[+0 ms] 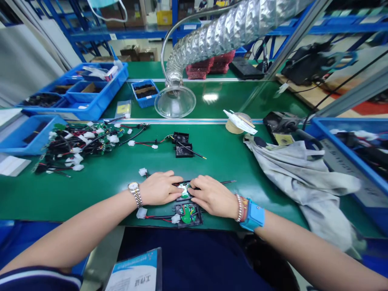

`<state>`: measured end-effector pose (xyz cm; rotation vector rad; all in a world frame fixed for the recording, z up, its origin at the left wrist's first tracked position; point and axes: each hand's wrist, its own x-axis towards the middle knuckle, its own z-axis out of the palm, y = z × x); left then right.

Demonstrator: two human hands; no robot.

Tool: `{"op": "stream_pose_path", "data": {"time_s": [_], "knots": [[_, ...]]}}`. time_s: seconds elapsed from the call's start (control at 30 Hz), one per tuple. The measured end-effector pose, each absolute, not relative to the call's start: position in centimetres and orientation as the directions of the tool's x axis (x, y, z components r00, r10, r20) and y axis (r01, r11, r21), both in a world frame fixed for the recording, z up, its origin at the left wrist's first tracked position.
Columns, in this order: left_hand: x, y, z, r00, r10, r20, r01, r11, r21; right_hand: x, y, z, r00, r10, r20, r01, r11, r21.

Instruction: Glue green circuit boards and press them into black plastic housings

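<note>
A green circuit board in a small black case lies at the middle of the bench, between my two hands. From the left, the bent fingers of my left hand grip its edge. My right hand has its fingertips closed on the right side, covering part of the case. Black wires stick out to the right, and a white connector shows beyond my left hand. Nearer my body lies a second black case with a green board, its red and black wires running left to a white connector.
Wired boards are heaped at the left beside blue bins. Two black cases lie ahead. A clear extraction hood hangs over the bench. A tape roll, grey cloth and blue crate are at the right.
</note>
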<state>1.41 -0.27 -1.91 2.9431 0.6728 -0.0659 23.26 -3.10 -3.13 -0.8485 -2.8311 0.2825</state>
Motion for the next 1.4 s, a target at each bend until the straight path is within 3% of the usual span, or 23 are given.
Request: {"op": "stream_pose_path", "data": {"time_s": [0.2, 0.4, 0.53, 0.77, 0.97, 1.03, 1.1, 1.2, 1.3, 1.4], "knots": [[1.5, -0.4, -1.6, 0.891, 0.444, -0.090, 0.453, -0.882, 0.133, 23.7, -1.7, -3.4, -0.918, 0.341, 0.202, 0.269, 0.910, -0.314], [0.0, -0.5, 0.0, 0.777, 0.619, -0.116, 0.622, -0.724, 0.297, 23.2, -2.7, -3.8, -0.878, 0.462, 0.128, 0.408, 0.860, -0.306], [-1.0, -0.8, -0.4, 0.636, 0.739, -0.220, 0.768, -0.579, 0.273, 22.8, -3.0, -3.9, -0.862, 0.493, 0.121, 0.452, 0.854, -0.259], [-0.5, -1.4, -1.2, 0.640, 0.747, -0.180, 0.756, -0.568, 0.326, 22.4, -3.3, -3.9, -0.831, 0.544, 0.119, 0.502, 0.824, -0.263], [0.4, -0.7, 0.2, 0.588, 0.663, -0.463, 0.799, -0.388, 0.459, 22.4, -3.4, -4.0, -0.822, 0.558, 0.112, 0.503, 0.805, -0.314], [0.7, -0.8, 0.2, 0.571, 0.677, -0.464, 0.806, -0.357, 0.472, 22.5, -3.3, -4.1, -0.824, 0.556, 0.110, 0.502, 0.805, -0.316], [1.0, -1.3, -0.2, 0.586, 0.731, -0.350, 0.797, -0.443, 0.410, 22.5, -3.3, -4.2, -0.826, 0.552, 0.114, 0.497, 0.808, -0.316], [1.1, -2.4, -1.1, 0.663, 0.731, -0.159, 0.747, -0.633, 0.205, 22.5, -3.3, -4.3, -0.823, 0.552, 0.133, 0.490, 0.809, -0.324], [1.0, -3.1, -1.7, 0.727, 0.678, -0.109, 0.685, -0.727, 0.049, 22.5, -3.4, -4.2, -0.822, 0.548, 0.153, 0.480, 0.812, -0.331], [0.9, -3.0, -1.6, 0.752, 0.648, -0.121, 0.655, -0.755, 0.027, 22.5, -3.5, -4.0, -0.820, 0.551, 0.156, 0.485, 0.813, -0.322]]}}
